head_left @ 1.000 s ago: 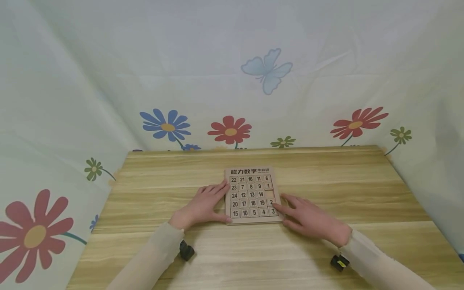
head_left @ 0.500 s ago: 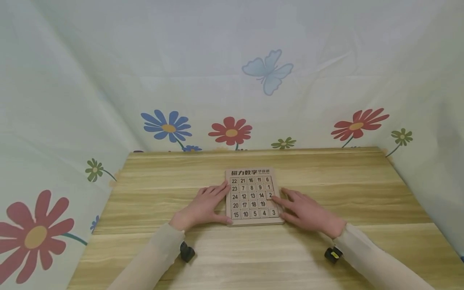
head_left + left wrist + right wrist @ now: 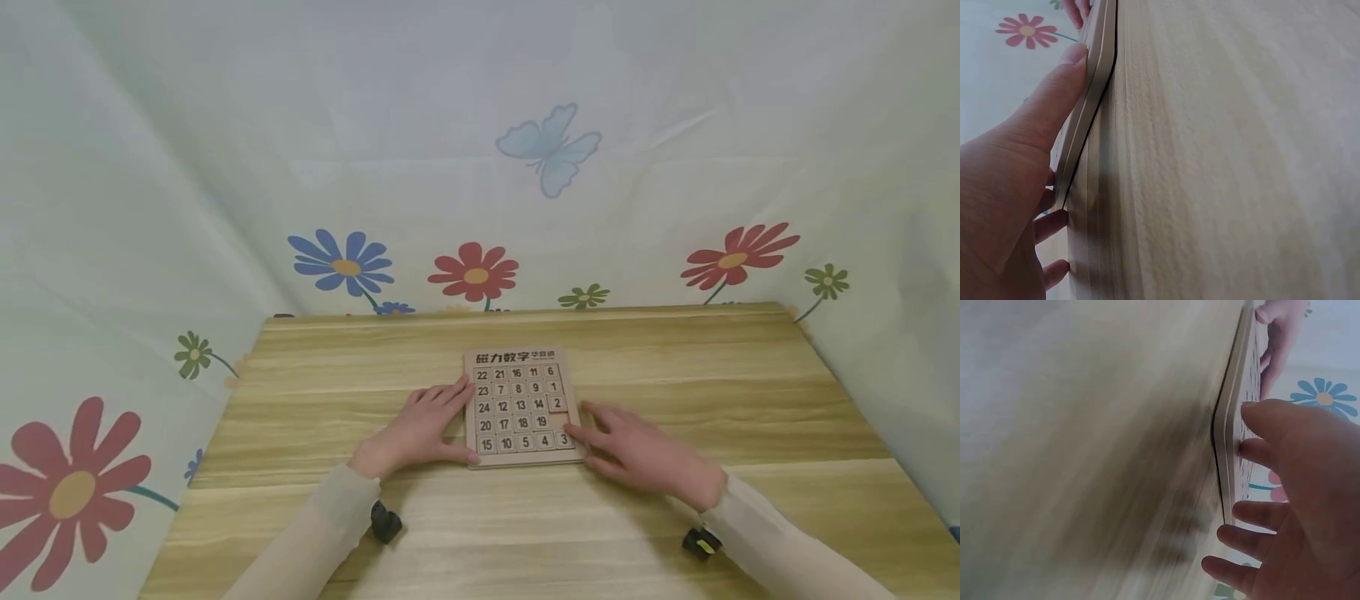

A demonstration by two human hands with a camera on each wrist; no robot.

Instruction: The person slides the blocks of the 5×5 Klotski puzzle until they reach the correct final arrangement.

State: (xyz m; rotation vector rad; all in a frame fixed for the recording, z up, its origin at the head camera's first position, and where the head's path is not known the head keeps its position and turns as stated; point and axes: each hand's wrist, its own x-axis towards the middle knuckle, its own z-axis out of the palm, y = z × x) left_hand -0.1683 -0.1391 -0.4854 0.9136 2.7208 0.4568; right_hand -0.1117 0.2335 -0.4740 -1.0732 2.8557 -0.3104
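Observation:
A wooden sliding number puzzle [image 3: 522, 457] lies flat on the table in the head view, its numbered tiles set in a grid. The gap [image 3: 560, 421] is in the right-hand column, between tile 2 [image 3: 557, 403] and tile 3 [image 3: 564, 439]. My left hand [image 3: 415, 427] rests along the puzzle's left side, fingers extended at the edge and thumb on the near left corner. At the right edge, my right hand [image 3: 645, 452] reaches in with its index fingertip at tile 3. Its other fingers lie loosely beside the frame; the right wrist view shows them spread.
The wood-grain table [image 3: 360, 350] extends around the puzzle on all sides. Behind it hangs a pale cloth [image 3: 420, 167] printed with flowers and a butterfly. A small black wrist camera [image 3: 386, 522] sits at each cuff.
Tile 2 has slid up one place, so the gap now lies beneath it. My right hand went up with it, then came back down to tile 3. The left hand stays put.

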